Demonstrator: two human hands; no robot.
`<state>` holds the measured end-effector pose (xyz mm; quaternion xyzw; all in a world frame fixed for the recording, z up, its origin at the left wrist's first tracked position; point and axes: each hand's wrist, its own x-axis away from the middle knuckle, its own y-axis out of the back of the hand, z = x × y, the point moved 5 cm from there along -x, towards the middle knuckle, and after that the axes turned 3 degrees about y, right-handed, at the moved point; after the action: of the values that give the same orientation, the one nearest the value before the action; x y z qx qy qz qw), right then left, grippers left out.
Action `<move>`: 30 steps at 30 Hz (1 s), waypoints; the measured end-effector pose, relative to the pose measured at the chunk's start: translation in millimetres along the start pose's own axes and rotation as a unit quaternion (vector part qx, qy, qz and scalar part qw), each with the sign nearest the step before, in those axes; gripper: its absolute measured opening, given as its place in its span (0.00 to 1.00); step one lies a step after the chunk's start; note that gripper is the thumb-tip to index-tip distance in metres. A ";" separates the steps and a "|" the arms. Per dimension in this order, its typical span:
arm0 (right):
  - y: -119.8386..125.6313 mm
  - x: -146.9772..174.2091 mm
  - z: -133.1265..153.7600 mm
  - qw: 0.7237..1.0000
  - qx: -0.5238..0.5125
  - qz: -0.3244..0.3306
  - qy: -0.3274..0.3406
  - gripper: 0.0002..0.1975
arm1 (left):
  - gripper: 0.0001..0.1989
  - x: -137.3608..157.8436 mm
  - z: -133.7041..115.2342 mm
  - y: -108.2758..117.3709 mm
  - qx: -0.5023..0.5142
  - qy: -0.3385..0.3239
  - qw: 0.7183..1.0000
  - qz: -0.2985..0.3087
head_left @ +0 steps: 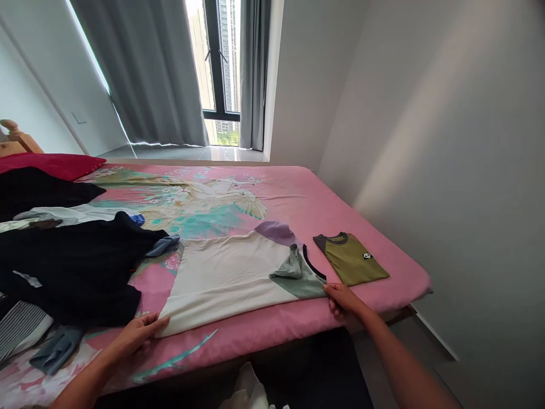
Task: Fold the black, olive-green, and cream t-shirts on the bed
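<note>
A cream T-shirt [221, 270] lies flat on the bed, its collar end toward the right. Its near side is folded inward, and the green sleeve [292, 264] rests on top of the body. The far sleeve is purple and spreads outward. My left hand [142, 330] pinches the near corner of the hem. At the collar end, my right hand [340, 297] grips the near shoulder edge between thumb and fingers. Just beyond that hand sits a folded olive T-shirt [355, 261] with a small panda patch.
Dark and striped clothes [63, 267] are heaped on the left of the pink bedsheet [293, 196]. A red pillow [51, 165] lies at the far left. The bed's right edge runs beside a grey wall [447, 187]. Below the front edge is something white [247, 389].
</note>
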<state>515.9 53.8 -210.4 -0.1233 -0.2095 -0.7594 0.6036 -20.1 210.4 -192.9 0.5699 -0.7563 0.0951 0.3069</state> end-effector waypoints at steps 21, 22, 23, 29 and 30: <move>3.1 3.6 -30.6 0.996 0.030 -0.071 -0.044 0.23 | 0.20 11.0 -6.0 0.0 -0.239 -0.148 0.944 -0.175; 2.4 3.4 -31.6 0.995 0.024 -0.076 -0.053 0.23 | 0.20 11.6 -4.2 -0.7 -0.238 -0.145 0.944 -0.177; 1.1 3.3 -32.4 0.995 0.009 -0.077 -0.060 0.24 | 0.20 11.7 -2.1 -1.3 -0.235 -0.139 0.945 -0.179; -6.6 2.8 -35.3 0.995 -0.062 -0.042 -0.071 0.21 | 0.21 10.2 2.7 -2.1 -0.225 -0.128 0.949 -0.181; -6.9 3.3 -34.3 0.995 -0.060 -0.042 -0.073 0.20 | 0.21 10.4 1.3 -2.2 -0.228 -0.130 0.948 -0.180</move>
<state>510.7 36.1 -240.4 -0.2051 -0.2121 -0.7840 0.5463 -20.2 200.8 -188.4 0.6190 -0.6760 -0.2117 0.3393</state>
